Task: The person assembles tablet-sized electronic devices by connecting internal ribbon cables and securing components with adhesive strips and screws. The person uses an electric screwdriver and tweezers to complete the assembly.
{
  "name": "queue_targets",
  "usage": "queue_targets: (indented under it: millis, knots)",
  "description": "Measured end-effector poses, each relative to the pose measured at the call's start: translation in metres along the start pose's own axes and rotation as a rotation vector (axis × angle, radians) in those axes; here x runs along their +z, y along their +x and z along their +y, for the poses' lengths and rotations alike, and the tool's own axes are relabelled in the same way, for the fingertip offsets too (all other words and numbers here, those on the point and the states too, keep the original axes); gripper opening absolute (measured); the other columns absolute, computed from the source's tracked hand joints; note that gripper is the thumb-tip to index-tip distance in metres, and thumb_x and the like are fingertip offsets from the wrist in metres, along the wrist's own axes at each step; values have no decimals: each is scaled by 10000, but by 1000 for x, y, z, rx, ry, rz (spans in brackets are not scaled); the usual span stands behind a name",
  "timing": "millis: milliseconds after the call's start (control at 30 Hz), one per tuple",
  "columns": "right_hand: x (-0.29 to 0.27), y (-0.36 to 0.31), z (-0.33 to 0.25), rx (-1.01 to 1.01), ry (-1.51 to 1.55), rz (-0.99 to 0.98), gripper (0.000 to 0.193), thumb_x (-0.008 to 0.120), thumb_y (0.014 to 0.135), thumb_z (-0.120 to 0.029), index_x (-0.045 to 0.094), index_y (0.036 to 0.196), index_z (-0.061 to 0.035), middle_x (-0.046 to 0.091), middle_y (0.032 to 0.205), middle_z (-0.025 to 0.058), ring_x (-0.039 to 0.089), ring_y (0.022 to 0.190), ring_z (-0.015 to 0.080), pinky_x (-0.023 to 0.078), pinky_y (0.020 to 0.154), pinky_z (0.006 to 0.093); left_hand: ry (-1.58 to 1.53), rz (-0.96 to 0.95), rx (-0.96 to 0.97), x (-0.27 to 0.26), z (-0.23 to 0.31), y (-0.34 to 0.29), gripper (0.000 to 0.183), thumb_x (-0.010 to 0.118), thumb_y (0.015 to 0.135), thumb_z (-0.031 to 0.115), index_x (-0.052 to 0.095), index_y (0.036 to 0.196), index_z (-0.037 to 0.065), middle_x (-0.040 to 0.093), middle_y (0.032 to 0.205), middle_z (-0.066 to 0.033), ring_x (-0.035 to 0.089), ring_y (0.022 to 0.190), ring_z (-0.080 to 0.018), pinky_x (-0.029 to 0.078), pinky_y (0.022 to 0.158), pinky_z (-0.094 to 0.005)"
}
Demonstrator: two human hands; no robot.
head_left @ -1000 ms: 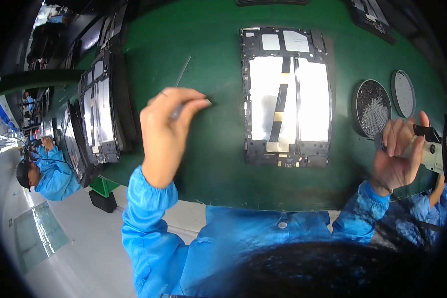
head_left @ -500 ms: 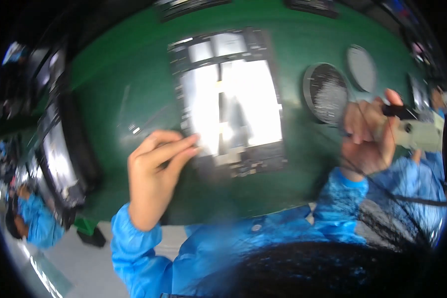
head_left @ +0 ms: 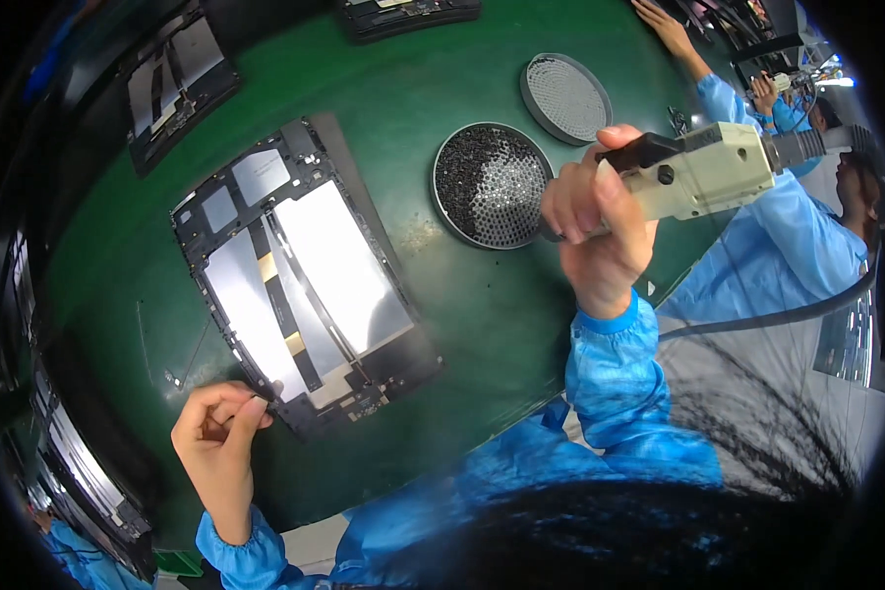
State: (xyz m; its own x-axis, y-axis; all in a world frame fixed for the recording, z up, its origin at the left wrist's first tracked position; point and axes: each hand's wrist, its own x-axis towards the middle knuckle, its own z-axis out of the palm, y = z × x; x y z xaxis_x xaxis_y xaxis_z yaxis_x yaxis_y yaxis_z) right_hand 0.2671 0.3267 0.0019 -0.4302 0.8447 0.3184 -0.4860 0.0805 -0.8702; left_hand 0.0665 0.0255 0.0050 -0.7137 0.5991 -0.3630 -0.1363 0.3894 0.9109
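Note:
An opened tablet [head_left: 228, 285], its silver battery cells and black frame showing, lies tilted on the green mat. At its lower left corner, my left hand [head_left: 218, 433] is closed, thumb and fingertips pinched against the edge. My right hand [head_left: 605, 231] is wrapped around a cream electric screwdriver [head_left: 713, 172] with a black lever and a cable at its rear. The front end of the screwdriver sits at the right rim of a round tray of small dark screws [head_left: 482, 182]; its tip is hidden by my fingers. The screws cover mostly the left part of the perforated tray.
Behind the screw tray lies a second round perforated tray [head_left: 565, 98]. Other opened devices lie at the far left [head_left: 182, 84] and far edge [head_left: 408, 15]. A stack of panels [head_left: 84, 462] stands at the left. Co-workers in blue sleeves [head_left: 723, 98] are at the right.
The view has turned and sharpened, so the tablet now appears tilted and further left. My right hand, with the screwdriver, has come to the screw tray's rim. My left hand stays at the tablet's edge.

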Motion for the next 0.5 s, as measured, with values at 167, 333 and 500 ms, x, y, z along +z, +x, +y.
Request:
queue_targets:
  millis: [167, 333, 500]
  knots:
    - [6, 2, 3, 66, -126, 9, 287, 588, 964, -116, 514, 1227, -27, 373, 616, -5, 345, 448, 99, 305, 449, 292, 195, 15, 127, 8, 7, 0, 130, 723, 861, -77, 635, 947, -34, 635, 947, -87, 647, 786, -119, 515, 654, -202]
    - [11, 6, 9, 92, -151, 3, 282, 585, 961, -102, 510, 1222, -24, 363, 603, -6, 340, 440, 97, 298, 440, 291, 263, 55, 196, 12, 6, 2, 118, 739, 852, -65, 656, 924, -24, 613, 978, -86, 642, 788, -117, 498, 633, -186]
    - [12, 5, 12, 80, -168, 0, 295, 573, 964, -109, 506, 1240, -25, 369, 604, -3, 337, 441, 97, 295, 439, 288, 475, 29, 456, 4, -2, 7, 123, 726, 841, -76, 650, 925, -26, 615, 958, -87, 631, 754, -137, 491, 616, -214]
